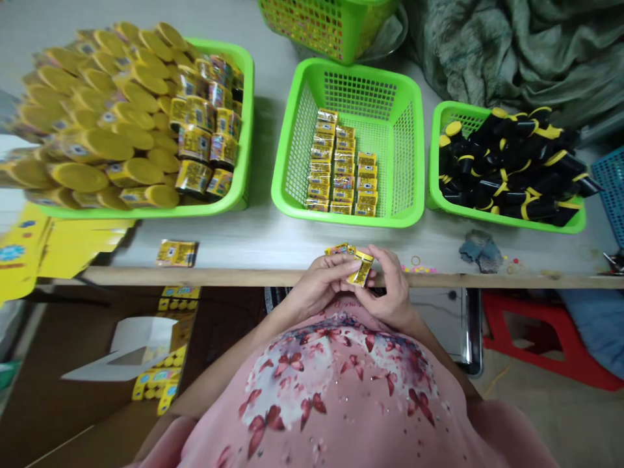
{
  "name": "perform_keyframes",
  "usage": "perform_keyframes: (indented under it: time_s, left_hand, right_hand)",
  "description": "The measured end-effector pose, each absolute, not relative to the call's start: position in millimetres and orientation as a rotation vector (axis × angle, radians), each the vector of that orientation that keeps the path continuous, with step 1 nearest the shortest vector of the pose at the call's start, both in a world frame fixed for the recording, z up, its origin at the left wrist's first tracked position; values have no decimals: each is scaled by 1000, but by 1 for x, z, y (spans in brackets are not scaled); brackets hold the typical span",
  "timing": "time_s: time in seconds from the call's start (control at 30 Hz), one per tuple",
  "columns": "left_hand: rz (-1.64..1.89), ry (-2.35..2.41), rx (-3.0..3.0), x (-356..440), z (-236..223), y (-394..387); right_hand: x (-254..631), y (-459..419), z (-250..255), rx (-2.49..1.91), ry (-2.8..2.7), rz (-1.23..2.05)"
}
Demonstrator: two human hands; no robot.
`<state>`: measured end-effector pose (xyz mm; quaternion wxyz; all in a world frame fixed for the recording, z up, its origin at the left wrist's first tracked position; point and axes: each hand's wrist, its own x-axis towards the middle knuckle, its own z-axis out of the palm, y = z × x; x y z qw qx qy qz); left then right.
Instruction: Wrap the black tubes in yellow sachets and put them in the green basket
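Observation:
Both my hands meet at the table's front edge around a small yellow printed box. My left hand curls its fingers on the box's left side. My right hand pinches its right end. Just beyond them stands a green basket with neat rows of the same packed yellow boxes. A green basket to the right holds black tubes with yellow bands. A big green basket on the left is heaped with yellow-capped items and packed boxes.
A loose flat yellow box lies on the table at the left. Flat yellow cartons stack at the far left edge. Another green basket and grey-green cloth sit at the back. A red stool stands below on the right.

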<state>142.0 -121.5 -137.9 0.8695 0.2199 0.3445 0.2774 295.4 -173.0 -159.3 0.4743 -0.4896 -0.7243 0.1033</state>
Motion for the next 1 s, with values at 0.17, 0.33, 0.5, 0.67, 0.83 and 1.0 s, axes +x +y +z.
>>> perform_keyframes:
  time_s: [0.17, 0.33, 0.5, 0.67, 0.83, 1.0]
  left_hand:
    - [644, 866, 518, 145, -133, -123]
    - [761, 994, 726, 150, -132, -122]
    - [850, 1095, 957, 151, -143, -120]
    - [825, 967, 1031, 142, -143, -117]
    - [787, 912, 1071, 131, -136, -119]
    - [782, 965, 1028, 102, -143, -123]
  right_hand:
    - [297, -174, -160, -1260, -1821, 239]
    - [295, -173, -163, -1236, -1887, 232]
    - [293, -170, -168, -1246, -1918, 232]
    - [312, -165, -135, -1234, -2138, 406]
    - [321, -154, -96, -1110, -2430, 443]
    - [335, -105, -82, -1001, -2387, 473]
